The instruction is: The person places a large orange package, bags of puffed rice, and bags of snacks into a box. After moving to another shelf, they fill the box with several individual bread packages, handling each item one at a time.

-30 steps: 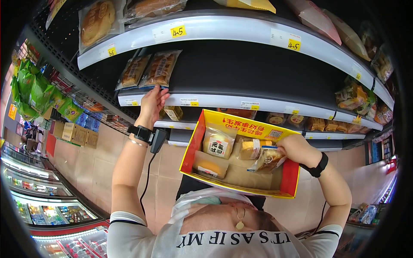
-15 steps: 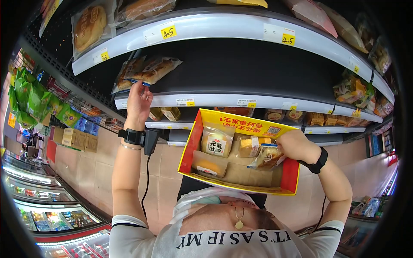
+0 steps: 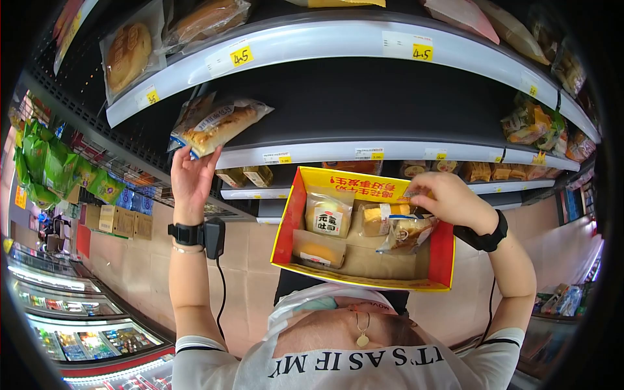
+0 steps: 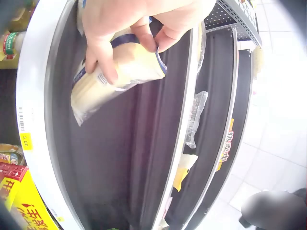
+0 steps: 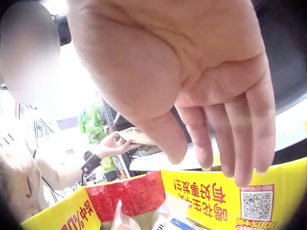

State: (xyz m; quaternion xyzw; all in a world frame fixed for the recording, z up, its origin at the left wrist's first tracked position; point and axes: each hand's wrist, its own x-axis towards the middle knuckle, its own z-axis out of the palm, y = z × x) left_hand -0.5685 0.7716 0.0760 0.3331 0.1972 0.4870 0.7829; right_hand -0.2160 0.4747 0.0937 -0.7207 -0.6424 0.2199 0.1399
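Observation:
At the shelf's left end, the left hand (image 3: 193, 184) pinches the blue-edged end of a bagged bread (image 3: 218, 128), which lies slanted over another bag. The left wrist view shows the fingers of that hand (image 4: 139, 24) on the pale package (image 4: 120, 67). Above the yellow and red box (image 3: 390, 282) hovers the right hand (image 3: 453, 199), fingers loosely bent and holding nothing. Just under it in the box lies a blue-edged bread bag (image 3: 409, 234), beside a yellow cake pack (image 3: 377, 220), a white-labelled toast pack (image 3: 327, 216) and a flat bun pack (image 3: 318, 249).
An upper shelf edge (image 3: 325, 44) with price tags runs above the hands. More packaged breads (image 3: 536, 127) sit at the right end of the middle shelf. Green bags (image 3: 49, 159) hang at the left, over cardboard boxes (image 3: 123, 221). A cable (image 3: 222, 292) trails from the left wrist.
The left hand has drawn the bread's near end left and towards the shelf edge, turning the bag aslant. The right hand has let go of the bag in the box and risen.

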